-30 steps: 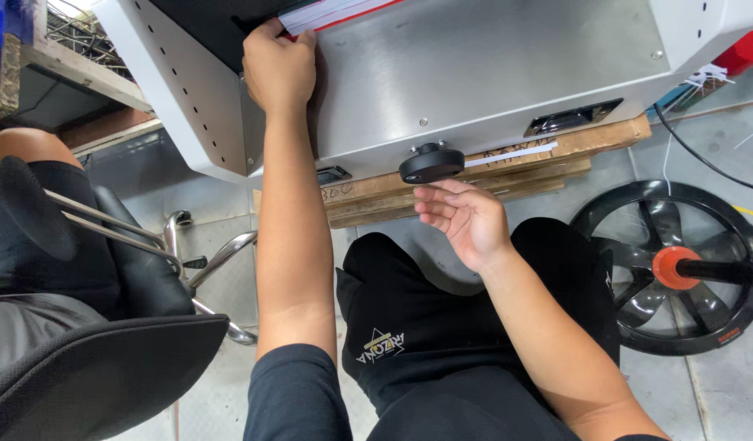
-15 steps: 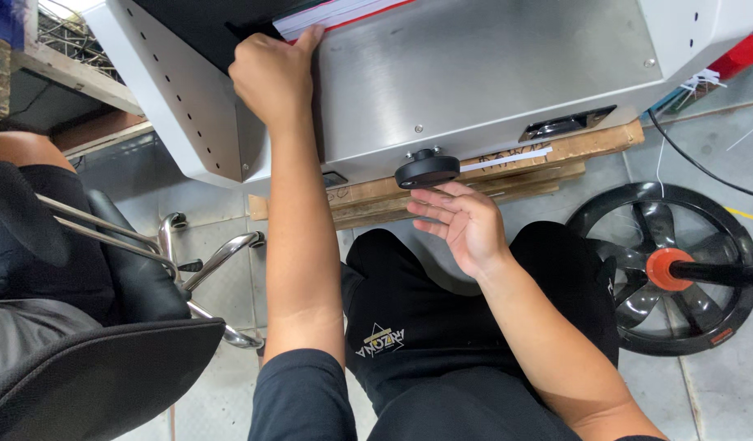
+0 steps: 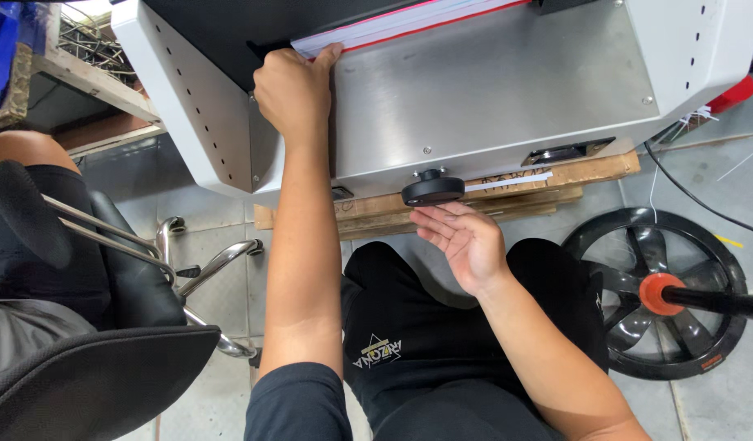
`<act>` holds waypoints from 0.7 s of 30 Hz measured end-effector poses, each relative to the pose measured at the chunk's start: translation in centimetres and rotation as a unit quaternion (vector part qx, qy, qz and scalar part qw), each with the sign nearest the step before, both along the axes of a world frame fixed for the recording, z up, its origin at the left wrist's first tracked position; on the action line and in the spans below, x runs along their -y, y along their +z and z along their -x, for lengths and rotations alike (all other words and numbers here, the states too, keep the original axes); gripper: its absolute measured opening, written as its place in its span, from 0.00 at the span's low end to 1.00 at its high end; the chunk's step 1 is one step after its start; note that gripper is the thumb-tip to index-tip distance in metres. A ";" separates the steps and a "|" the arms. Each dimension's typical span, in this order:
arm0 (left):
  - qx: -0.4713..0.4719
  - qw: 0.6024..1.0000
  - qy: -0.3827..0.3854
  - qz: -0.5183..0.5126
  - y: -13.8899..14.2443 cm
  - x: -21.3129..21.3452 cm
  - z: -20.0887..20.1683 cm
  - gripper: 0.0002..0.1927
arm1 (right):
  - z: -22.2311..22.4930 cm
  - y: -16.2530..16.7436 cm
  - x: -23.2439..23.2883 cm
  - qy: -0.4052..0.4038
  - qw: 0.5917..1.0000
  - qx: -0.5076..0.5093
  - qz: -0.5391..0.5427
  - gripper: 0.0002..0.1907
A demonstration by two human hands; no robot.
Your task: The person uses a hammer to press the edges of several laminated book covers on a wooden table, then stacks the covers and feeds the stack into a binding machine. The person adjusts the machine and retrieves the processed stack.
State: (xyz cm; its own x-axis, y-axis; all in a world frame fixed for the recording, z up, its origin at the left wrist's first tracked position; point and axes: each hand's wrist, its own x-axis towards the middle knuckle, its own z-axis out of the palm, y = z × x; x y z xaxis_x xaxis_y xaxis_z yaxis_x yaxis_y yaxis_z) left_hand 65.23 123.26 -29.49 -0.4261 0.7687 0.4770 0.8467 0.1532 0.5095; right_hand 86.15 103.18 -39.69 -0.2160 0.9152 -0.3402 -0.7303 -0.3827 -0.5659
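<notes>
Paper stack [image 3: 409, 28], white with a red edge, sits at the top middle of the frame, tucked into the dark mouth of the steel machine [image 3: 491, 90], probably some kind of cutter. The left hand [image 3: 293, 94] is curled into a loose fist against the left end of that stack, thumb tip touching the paper edge, knuckles on the steel bed. It's pressing more than gripping, as far as I can see.

Lower down, mid-frame, the right hand [image 3: 462, 241] is open, palm up, fingers spread and relaxed, just under the black round knob [image 3: 432, 189] on the machine's front. Fingertips are near it; can't tell if they actually touch.

What bugs me: those left fingers are right at the opening, so anything coming down inside there would catch them. Also, with only one end pushed, the sheets could skew or fan out.

The machine rests on wooden boards [image 3: 507, 200], which looks a bit sketchy. A fan wheel [image 3: 654, 294] lies lower right, an office chair [image 3: 90, 359] lower left.
</notes>
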 end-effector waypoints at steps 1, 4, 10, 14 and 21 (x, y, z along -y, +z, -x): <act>-0.002 1.000 -0.002 -0.011 0.0 0.0 0.0 0.28 | 0.0 0.0 0.0 0.000 1.000 -0.002 0.001 0.24; 0.002 1.000 -0.005 -0.006 0.1 0.0 -0.1 0.29 | -0.1 0.0 0.0 0.001 1.000 -0.010 -0.002 0.24; 0.017 1.000 0.003 0.007 0.2 0.1 0.0 0.29 | 0.1 0.0 -0.1 0.016 0.999 -0.049 -0.008 0.25; 0.021 1.000 -0.001 0.007 0.1 0.1 0.0 0.29 | 0.3 0.0 -0.3 0.021 0.998 -0.058 -0.003 0.25; 0.006 1.000 0.002 -0.002 0.0 0.0 0.0 0.29 | 0.4 0.1 -0.3 0.018 0.998 -0.062 -0.002 0.24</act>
State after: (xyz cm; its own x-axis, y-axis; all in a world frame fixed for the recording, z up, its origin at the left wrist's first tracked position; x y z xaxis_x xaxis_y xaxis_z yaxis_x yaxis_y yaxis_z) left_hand 65.19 123.29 -29.52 -0.4352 0.7647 0.4753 0.8396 0.1541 0.5209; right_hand 85.77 103.51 -39.62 -0.2898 0.9074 -0.3043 -0.7803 -0.4081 -0.4738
